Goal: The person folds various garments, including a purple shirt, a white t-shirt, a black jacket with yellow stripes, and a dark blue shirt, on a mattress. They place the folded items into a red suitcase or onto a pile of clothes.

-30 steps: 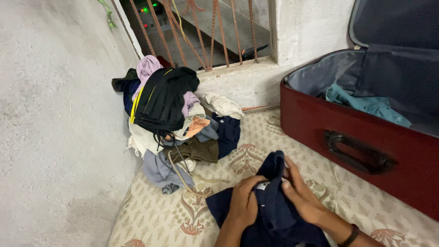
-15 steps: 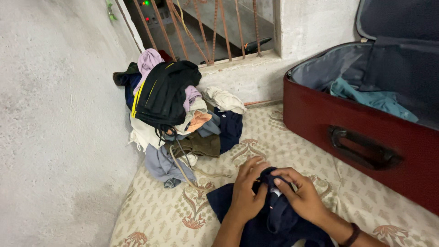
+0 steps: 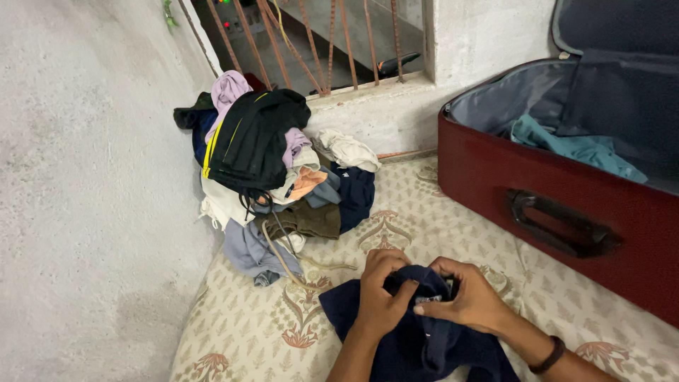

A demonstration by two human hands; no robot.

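Note:
A navy blue garment (image 3: 417, 343) lies bunched on the patterned mattress (image 3: 254, 339) at the bottom centre. My left hand (image 3: 378, 297) grips its upper left fold. My right hand (image 3: 467, 297) pinches the cloth from the right, fingers curled over the top by a small white label. The two hands nearly touch over the garment. A dark band sits on my right wrist.
A pile of mixed clothes (image 3: 272, 173) is heaped in the corner against the grey wall (image 3: 85, 184). An open maroon suitcase (image 3: 559, 212) with a teal garment (image 3: 576, 152) inside stands at right. A barred window (image 3: 318, 42) is behind the pile.
The raised fold of the navy garment has been pushed down into a low bundle. Both hands have moved lower and closer together over it.

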